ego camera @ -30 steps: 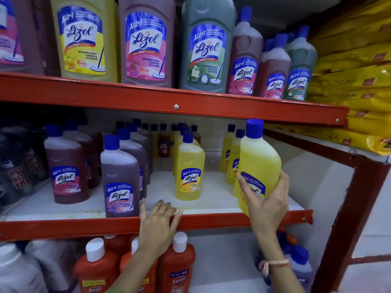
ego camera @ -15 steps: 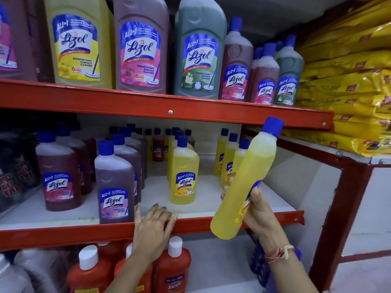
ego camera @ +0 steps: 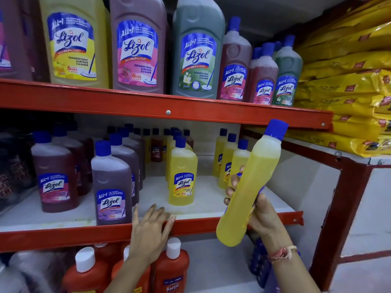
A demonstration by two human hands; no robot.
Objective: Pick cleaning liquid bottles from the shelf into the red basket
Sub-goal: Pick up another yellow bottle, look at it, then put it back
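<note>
Red metal shelf stocked with glossy plastic bottles, slim yellow bottle with blue cap held tilted off the shelf's front right edge, wrapped closed by right hand, left hand laid flat, fingers spread, on the front edge

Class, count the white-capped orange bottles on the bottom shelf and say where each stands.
3 visible: one at left, one behind the left hand at, one at right. More may be hidden behind.
</note>
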